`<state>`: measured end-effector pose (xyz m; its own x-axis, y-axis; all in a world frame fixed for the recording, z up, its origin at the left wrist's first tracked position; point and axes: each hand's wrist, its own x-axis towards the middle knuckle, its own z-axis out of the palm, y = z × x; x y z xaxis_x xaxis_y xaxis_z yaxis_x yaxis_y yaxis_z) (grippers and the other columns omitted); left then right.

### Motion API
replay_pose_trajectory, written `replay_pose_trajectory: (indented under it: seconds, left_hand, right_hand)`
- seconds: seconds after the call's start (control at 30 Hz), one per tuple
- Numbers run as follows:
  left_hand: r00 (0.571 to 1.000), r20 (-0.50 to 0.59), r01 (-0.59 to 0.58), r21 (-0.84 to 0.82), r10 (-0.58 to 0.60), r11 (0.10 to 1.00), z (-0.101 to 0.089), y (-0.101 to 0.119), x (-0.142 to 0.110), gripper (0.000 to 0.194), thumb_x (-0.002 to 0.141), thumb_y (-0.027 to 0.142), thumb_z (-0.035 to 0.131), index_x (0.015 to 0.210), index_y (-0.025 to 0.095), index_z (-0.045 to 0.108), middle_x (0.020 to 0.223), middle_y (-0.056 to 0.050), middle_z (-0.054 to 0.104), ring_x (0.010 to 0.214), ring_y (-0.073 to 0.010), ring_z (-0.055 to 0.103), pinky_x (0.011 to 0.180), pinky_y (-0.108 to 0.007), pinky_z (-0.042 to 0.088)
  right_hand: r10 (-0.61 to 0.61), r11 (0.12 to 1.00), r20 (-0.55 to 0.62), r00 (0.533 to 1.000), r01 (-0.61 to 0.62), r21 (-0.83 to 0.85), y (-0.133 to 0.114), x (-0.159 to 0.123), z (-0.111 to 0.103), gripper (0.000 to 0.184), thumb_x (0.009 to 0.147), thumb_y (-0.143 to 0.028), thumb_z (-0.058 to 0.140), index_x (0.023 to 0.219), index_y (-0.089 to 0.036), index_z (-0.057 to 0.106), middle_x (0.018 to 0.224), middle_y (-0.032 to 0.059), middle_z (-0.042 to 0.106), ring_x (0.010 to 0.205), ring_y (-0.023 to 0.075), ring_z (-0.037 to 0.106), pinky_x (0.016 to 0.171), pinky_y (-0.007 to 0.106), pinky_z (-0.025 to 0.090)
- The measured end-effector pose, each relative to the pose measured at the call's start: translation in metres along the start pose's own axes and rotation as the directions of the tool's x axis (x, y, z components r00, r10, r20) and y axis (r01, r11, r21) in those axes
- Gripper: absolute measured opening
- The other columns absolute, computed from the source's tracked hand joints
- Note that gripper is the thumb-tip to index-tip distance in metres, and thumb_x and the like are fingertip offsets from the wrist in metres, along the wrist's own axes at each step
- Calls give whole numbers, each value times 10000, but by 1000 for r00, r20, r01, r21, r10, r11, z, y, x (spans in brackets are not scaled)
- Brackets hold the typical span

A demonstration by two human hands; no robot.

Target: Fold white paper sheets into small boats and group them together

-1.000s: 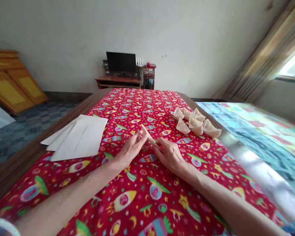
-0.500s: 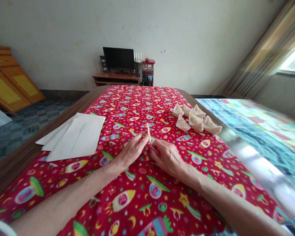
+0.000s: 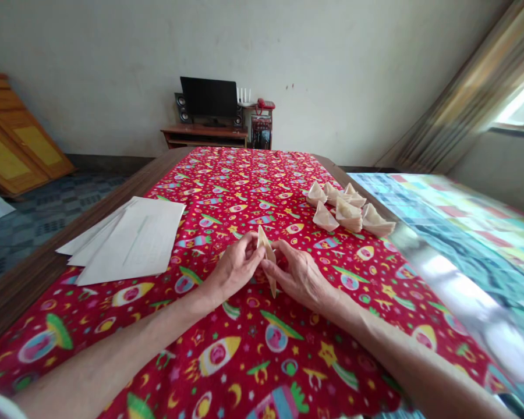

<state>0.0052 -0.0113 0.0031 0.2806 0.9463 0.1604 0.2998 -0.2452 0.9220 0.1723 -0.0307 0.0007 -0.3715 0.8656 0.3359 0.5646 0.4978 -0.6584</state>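
A narrow folded paper boat [image 3: 266,245] is held between both hands over the middle of the table, its pointed ends facing away from me and toward me. My left hand [image 3: 240,260] pinches its left side, thumb on top. From the right, my right hand [image 3: 297,272] grips the other side with thumb and fingers. Parts of the fingers are hidden behind the paper. Several finished paper boats [image 3: 348,214] stand grouped to the right, some stacked in one another. On the left lies a fanned pile of paper sheets [image 3: 131,241].
A red patterned cloth [image 3: 218,349] covers the wooden table [image 3: 9,302]. Beyond it, against the wall, are a monitor [image 3: 208,98] with speakers on a desk and a red telephone [image 3: 264,105]. A bed [image 3: 475,244] adjoins the right side; a wooden cabinet [image 3: 24,137] stands far left.
The folded paper has turned and opened from a thin edge-on strip into a visible boat shape. Both hands have shifted their grip along its sides. The view has tilted slightly.
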Motion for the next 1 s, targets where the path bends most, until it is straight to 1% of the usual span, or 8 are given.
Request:
replay_pose_trajectory:
  seconds: [0.1,0.27,0.47,0.53,0.63,0.73,0.9,1.0]
  left_hand:
    - [1000,6,-7,25,7,1000,-1,-1,-1,269,848,390,443,945,163,550,831,-44,641,730,-195,627,666,-277,482]
    - [1000,-10,-17,103,18,995,-3,-4,1,246,835,352,465,941,156,570,796,-47,656,706,-196,636,659,-276,494]
    - [998,-24,-51,126,54,991,-3,-6,0,207,835,306,477,928,152,580,844,-59,666,746,-197,653,660,-268,503]
    - [998,-10,-56,109,57,993,-3,-6,-1,200,839,296,476,937,157,581,863,-55,669,751,-191,654,662,-262,505]
    - [998,10,-67,93,66,993,-3,-8,-2,201,828,271,485,968,166,584,884,-47,672,763,-183,650,673,-259,504]
    - [998,16,-53,35,52,998,0,-11,-1,262,790,237,501,1034,163,562,904,-52,665,781,-181,643,686,-269,505]
    - [998,43,61,-174,-55,983,2,-8,-1,406,728,234,538,1121,135,511,891,-65,655,759,-173,625,661,-270,497]
    - [984,122,166,-326,-133,931,0,-2,-4,427,721,247,562,1134,156,505,856,-33,642,698,-139,592,586,-218,452]
  right_hand:
    - [37,993,57,998,-43,114,4,1,1,339,922,-474,414,1044,-189,553,750,4,650,597,112,560,560,217,390]
    - [64,977,131,989,-89,194,4,2,-4,369,889,-472,480,1086,-176,579,794,11,663,631,119,556,573,213,401]
    - [-4,981,202,979,-35,191,0,3,-14,249,882,-365,483,932,-168,627,733,-15,627,669,127,545,591,203,391]
    - [11,991,167,986,-33,128,1,4,-13,218,876,-307,468,830,-162,624,672,-26,592,613,108,513,549,193,359]
    - [101,994,11,995,-100,-51,3,4,-4,243,831,-249,490,616,-154,551,526,-43,483,482,72,406,465,196,267]
    - [128,978,-112,985,-144,-151,8,3,4,239,788,-220,510,557,-158,523,476,-50,438,440,60,367,445,200,230]
    - [137,974,-128,982,-157,-161,10,2,3,195,778,-217,502,605,-160,571,491,-42,481,445,66,409,451,193,255]
    - [139,978,-111,984,-154,-141,10,4,1,215,777,-210,496,572,-161,535,483,-46,455,442,63,392,445,192,250]
